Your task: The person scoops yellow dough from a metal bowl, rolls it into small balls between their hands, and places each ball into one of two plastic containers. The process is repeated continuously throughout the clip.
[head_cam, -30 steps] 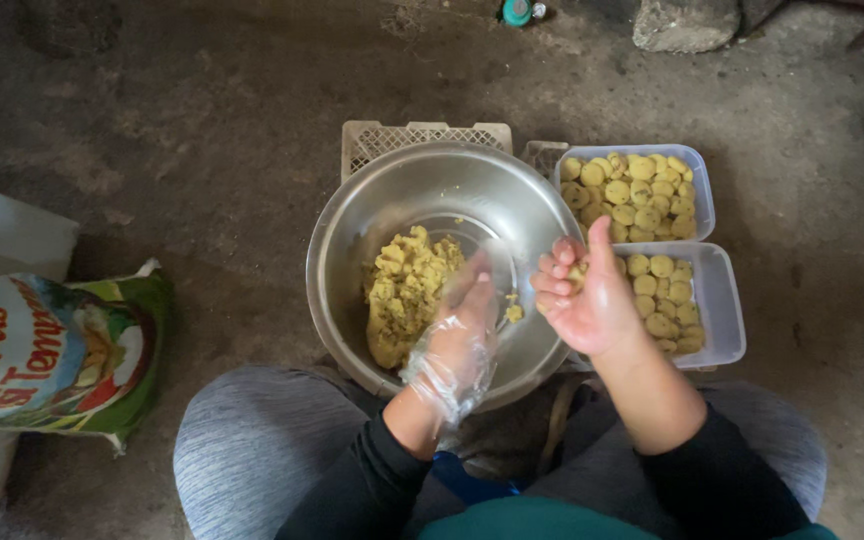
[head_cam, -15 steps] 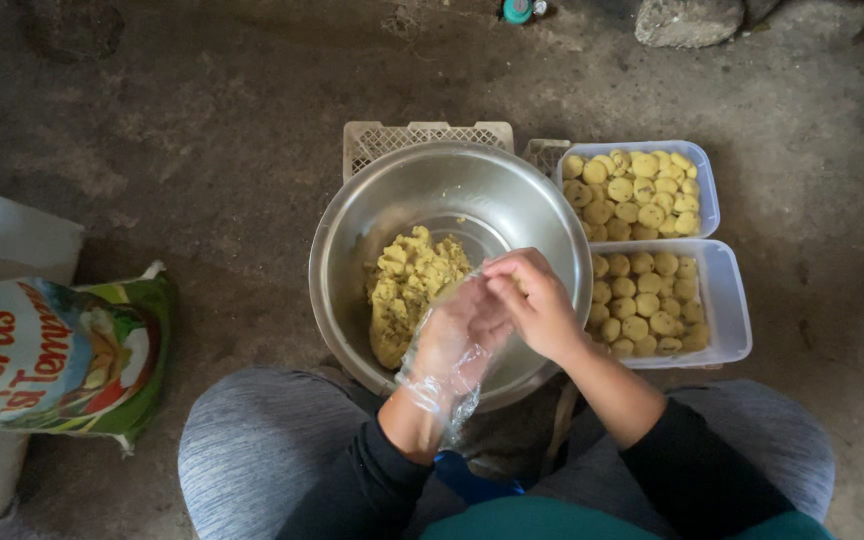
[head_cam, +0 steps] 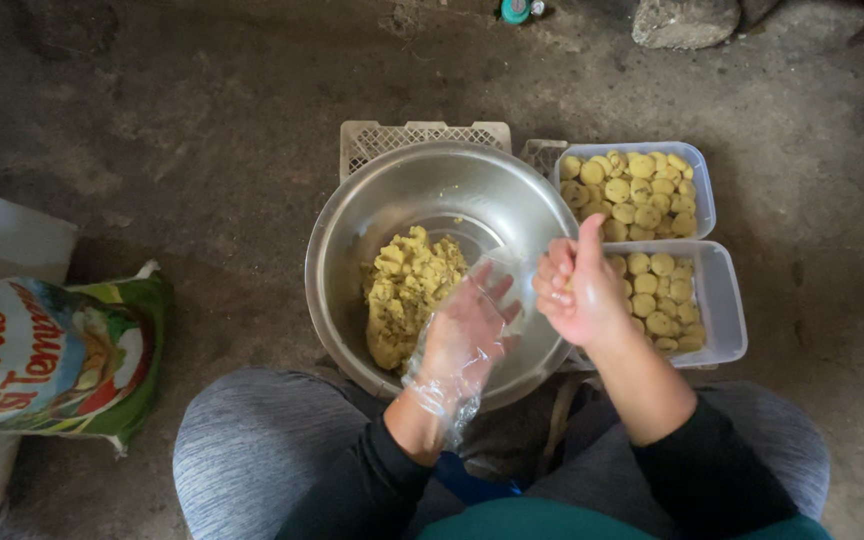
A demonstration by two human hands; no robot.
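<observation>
A heap of yellow dough [head_cam: 407,295] lies on the left side of a steel bowl [head_cam: 352,230], which rests on a plastic crate [head_cam: 422,135]. The left hand [head_cam: 467,330], in a clear plastic glove, spreads open over the bowl, holding nothing. The right hand [head_cam: 580,290] is curled at the bowl's rim; whether it grips dough cannot be told. Beside it sit two clear tubs [head_cam: 727,320] of dough balls [head_cam: 647,185]. A printed sack [head_cam: 42,355] lies well apart, left.
</observation>
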